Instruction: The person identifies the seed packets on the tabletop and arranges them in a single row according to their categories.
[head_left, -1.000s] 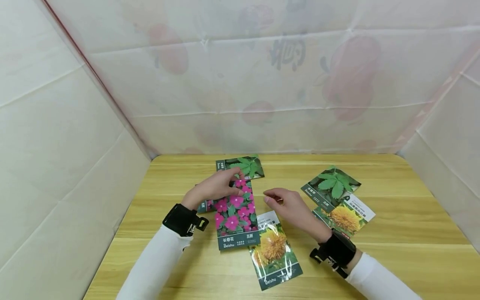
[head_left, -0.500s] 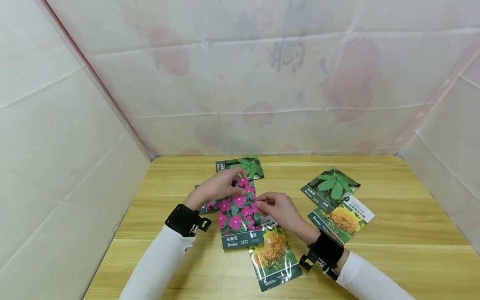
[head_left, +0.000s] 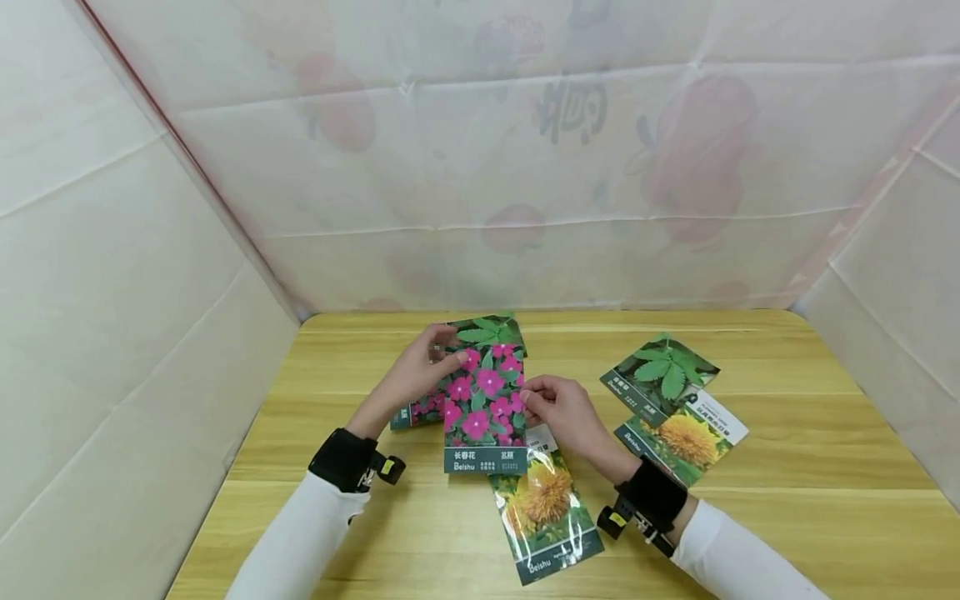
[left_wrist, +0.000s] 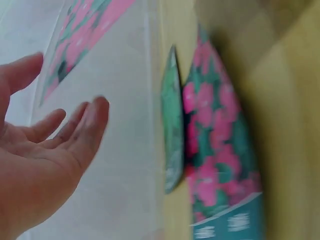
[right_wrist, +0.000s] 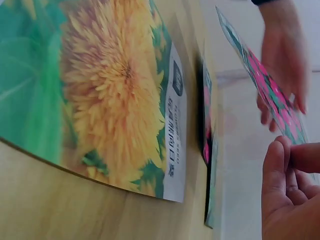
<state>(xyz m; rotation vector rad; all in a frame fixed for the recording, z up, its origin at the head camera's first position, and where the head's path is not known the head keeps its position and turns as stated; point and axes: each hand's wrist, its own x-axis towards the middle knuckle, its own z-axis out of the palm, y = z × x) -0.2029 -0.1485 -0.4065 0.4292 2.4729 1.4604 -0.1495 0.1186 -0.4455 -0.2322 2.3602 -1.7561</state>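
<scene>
A seed packet with pink flowers [head_left: 485, 408] is raised above the table, its right edge pinched between the thumb and finger of my right hand [head_left: 566, 421]. My left hand [head_left: 422, 364] is at the packet's upper left; in the left wrist view its fingers [left_wrist: 92, 125] are spread and apart from the packet. Below lies a second pink-flower packet [head_left: 420, 411], partly covered. Behind it is a green-leaf packet [head_left: 491, 329]. A yellow-flower packet [head_left: 551, 512] lies nearer, its top corner under the raised packet from the head view.
On the right side of the wooden table [head_left: 810, 433], another green-leaf packet [head_left: 663, 375] overlaps another yellow-flower packet [head_left: 686, 442]. Pale cloth walls [head_left: 450, 167] enclose the table at the back and both sides.
The right hand has moved left and taken the pink-flower packet's right edge. The packet has shifted up and slightly right. The left hand has let go and drawn back left.
</scene>
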